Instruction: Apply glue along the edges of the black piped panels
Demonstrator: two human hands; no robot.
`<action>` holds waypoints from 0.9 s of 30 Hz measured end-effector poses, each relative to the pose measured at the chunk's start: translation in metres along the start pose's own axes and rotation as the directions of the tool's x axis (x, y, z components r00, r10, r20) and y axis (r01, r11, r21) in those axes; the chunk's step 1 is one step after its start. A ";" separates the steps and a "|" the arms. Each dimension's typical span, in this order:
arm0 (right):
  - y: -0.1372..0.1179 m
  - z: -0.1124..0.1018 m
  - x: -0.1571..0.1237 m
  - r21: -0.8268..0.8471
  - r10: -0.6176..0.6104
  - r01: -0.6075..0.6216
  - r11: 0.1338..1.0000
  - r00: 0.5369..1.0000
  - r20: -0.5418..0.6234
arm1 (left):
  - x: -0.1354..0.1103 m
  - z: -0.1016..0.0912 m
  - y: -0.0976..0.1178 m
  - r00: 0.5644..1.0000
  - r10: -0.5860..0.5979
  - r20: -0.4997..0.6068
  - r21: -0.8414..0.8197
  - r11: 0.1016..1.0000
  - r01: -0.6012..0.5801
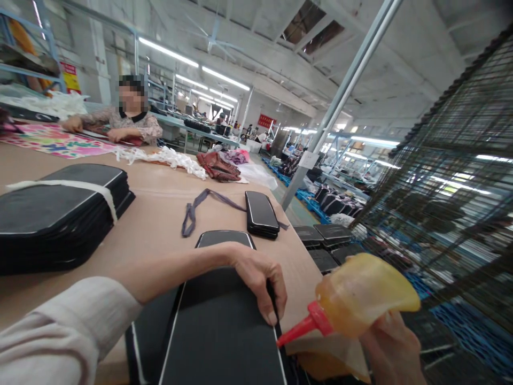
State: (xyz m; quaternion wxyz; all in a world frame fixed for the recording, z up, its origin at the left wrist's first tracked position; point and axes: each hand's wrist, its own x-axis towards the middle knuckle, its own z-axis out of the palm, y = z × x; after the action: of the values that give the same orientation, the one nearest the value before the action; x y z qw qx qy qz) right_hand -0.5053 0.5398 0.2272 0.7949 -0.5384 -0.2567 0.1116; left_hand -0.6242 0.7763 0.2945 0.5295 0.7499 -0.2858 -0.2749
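Observation:
My right hand (393, 342) is closed around a soft yellowish squeeze bottle (360, 294) with a red nozzle. The nozzle tip points left and down, at the right edge of a long black panel (228, 326) with pale lines along its sides. My left hand (260, 278) reaches across that panel, its thumb and fingers pinched on the right edge just above the nozzle tip. Beneath and to the left lies another black panel (152, 331) with a white edge line. Below the bottle, a second yellowish shape is partly cut off by the frame.
On the left stands a thick stack of black panels (60, 208) tied with a white band. Farther along the brown table (160, 198) lie a smaller black stack (261, 211) and a grey strap (200, 200). A co-worker (132, 117) sits across. A metal post (336, 101) rises beyond the table edge.

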 end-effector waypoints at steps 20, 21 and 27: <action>0.004 -0.026 0.018 0.058 0.208 -0.200 0.978 0.958 -0.197 | 0.040 -0.050 -0.026 0.997 -0.065 0.038 -0.078 0.995 0.068; 0.007 -0.029 0.018 0.051 0.212 -0.206 0.977 0.960 -0.181 | 0.039 -0.050 -0.027 0.997 -0.074 0.036 -0.075 0.994 0.076; 0.031 -0.062 0.016 0.009 0.214 -0.216 0.976 0.962 -0.169 | 0.035 -0.055 -0.032 0.995 -0.100 -0.003 -0.085 0.991 0.100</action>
State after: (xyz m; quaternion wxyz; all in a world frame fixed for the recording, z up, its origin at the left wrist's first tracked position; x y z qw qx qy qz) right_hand -0.4565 0.5098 0.1860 0.7943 -0.5745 -0.1289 0.1499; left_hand -0.5566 0.7946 0.2761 0.5475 0.7412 -0.2339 -0.3101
